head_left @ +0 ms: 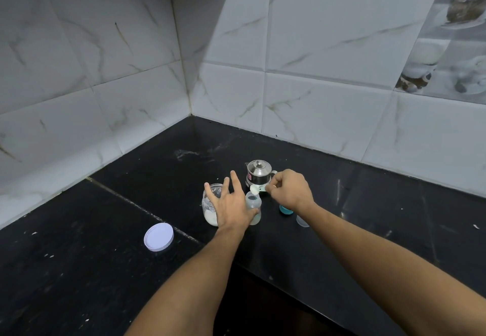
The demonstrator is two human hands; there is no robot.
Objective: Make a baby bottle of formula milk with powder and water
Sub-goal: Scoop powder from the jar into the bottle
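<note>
A black stone counter point(131, 270) is seen set into a corner of white marbled wall tiles point(315, 46). A small steel kettle point(258, 175) is stood toward the back. A glass jar point(210, 205) with white powder at its bottom is placed left of the open baby bottle point(253, 208), which is stood upright at the centre. The bottle is steadied by the left hand point(231, 208), thumb pressed to its side and the other fingers spread apart above the jar. A small white scoop point(255, 190) is pinched by the right hand point(290, 191) just over the bottle's mouth. A white lid point(158, 236) is laid flat to the left; a teal ring point(286, 209) and a clear cap point(302, 221) are partly hidden under the right wrist.
</note>
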